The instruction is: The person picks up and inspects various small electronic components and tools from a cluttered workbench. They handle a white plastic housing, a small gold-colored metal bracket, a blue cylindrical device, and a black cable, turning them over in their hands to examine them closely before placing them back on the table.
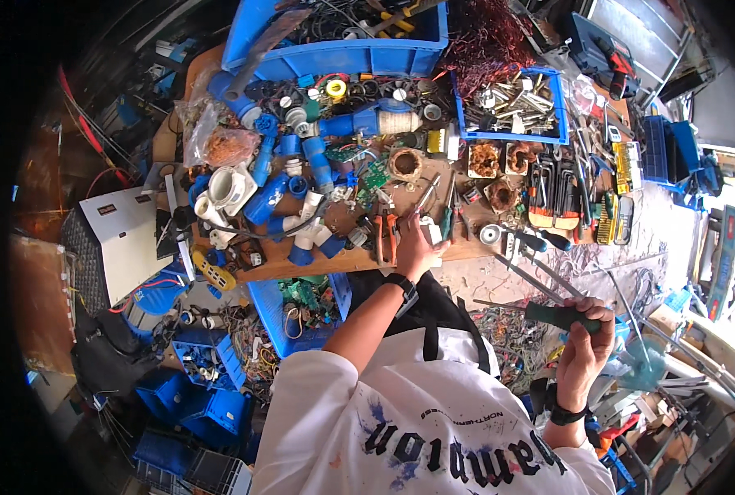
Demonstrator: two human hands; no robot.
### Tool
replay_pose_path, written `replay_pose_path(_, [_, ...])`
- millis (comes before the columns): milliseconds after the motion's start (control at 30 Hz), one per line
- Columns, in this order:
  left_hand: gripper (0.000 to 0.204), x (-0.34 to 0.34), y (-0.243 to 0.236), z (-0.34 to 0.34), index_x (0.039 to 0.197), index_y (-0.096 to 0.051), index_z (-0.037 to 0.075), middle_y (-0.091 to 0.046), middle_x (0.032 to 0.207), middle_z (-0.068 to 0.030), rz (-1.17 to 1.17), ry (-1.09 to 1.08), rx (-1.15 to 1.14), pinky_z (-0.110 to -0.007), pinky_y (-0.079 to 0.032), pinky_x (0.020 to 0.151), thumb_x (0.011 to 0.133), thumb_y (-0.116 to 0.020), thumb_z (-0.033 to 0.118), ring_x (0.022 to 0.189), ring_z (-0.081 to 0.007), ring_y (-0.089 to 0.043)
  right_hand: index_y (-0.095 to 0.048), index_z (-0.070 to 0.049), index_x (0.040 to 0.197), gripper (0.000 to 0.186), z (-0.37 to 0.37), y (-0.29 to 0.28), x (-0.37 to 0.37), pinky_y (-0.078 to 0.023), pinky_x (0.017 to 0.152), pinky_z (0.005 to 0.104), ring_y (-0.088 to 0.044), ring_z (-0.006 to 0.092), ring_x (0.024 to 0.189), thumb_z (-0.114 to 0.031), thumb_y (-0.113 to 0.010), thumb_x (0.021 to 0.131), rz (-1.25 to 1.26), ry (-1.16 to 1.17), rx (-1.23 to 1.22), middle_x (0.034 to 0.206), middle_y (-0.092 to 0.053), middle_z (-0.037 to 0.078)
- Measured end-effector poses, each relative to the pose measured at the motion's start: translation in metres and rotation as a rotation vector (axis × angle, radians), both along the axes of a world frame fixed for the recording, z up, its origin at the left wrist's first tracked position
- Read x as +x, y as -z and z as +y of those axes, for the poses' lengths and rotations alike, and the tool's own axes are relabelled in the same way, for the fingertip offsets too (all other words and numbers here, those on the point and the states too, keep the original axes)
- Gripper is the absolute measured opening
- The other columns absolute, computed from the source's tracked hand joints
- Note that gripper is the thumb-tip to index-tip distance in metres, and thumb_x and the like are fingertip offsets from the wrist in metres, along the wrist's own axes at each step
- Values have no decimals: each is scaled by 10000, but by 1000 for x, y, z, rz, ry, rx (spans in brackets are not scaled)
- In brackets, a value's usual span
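My left hand (418, 254) is at the front edge of the workbench, fingers closed around a small white block-shaped part (430, 233). Raised off to the right of the bench, my right hand (580, 355) grips a screwdriver by its dark green handle (559, 316), the shaft pointing left. Orange-handled pliers (386, 238) lie just left of my left hand, and green-handled pliers (447, 213) lie just beyond it. A round white-rimmed part (490, 235) sits to its right. Two blue-handled screwdrivers (543, 240) rest near the bench edge.
Blue and white plug connectors (266, 198) crowd the bench's left side. A big blue bin (334, 63) stands at the back, beside a blue tray (516, 139) of metal pieces. Hex key sets (554, 190) lie at right. Crates (211, 363) and scrap wires fill the floor.
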State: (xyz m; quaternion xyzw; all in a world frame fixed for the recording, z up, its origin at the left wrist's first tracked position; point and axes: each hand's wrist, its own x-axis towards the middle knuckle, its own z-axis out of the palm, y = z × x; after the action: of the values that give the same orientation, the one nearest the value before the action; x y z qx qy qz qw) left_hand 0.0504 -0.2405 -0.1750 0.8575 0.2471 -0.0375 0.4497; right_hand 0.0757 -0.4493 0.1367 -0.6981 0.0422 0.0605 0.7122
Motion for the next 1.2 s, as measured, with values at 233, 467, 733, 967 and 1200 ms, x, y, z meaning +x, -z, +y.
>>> replay_pose_path(233, [922, 17, 0, -24, 1385, -367, -20, -394, 1377, -269, 182, 98, 139, -467, -443, 993, 657, -829, 306, 1235, -422, -451, -520, -48, 1035, 140, -15, 44, 18, -529, 903, 353, -607, 262, 1094, -33, -607, 925, 149, 203, 51, 1140, -581, 111])
replay_pose_path(467, [775, 29, 5, -31, 1204, -472, 29, -415, 1296, -206, 301, 112, 273, -466, -487, 860, 608, -848, 350, 1178, -366, -491, -536, -49, 1033, 121, -13, 67, 27, -582, 845, 321, -610, 259, 1109, -7, -585, 931, 272, 156, 180, 1163, -588, 110])
replay_pose_path(733, [895, 20, 13, -28, 1297, -445, 57, -372, 1394, -224, 213, 183, 303, -532, -452, 904, 564, -871, 343, 1216, -386, -456, -540, -40, 1070, 116, -4, 93, 36, -572, 886, 338, -609, 247, 1110, -92, -564, 969, 288, 163, 166, 1207, -586, 127])
replay_pose_path(967, [782, 20, 17, -18, 1221, -482, 42, -423, 1329, -204, 125, 241, 234, -487, -472, 897, 582, -851, 302, 1177, -372, -494, -539, 16, 1103, 211, 27, 152, 60, -545, 949, 346, -623, 267, 1080, -163, -528, 993, 567, 189, 318, 1144, -606, 148])
replay_pose_path(1200, [640, 20, -3, 3, 1128, -518, 21, -470, 1178, -186, 89, 358, 152, -448, -470, 911, 622, -824, 268, 1095, -369, -535, -480, 83, 1133, 288, 57, 270, 53, -537, 975, 427, -614, 353, 1086, -182, -431, 1031, 741, 304, 509, 1178, -588, 223])
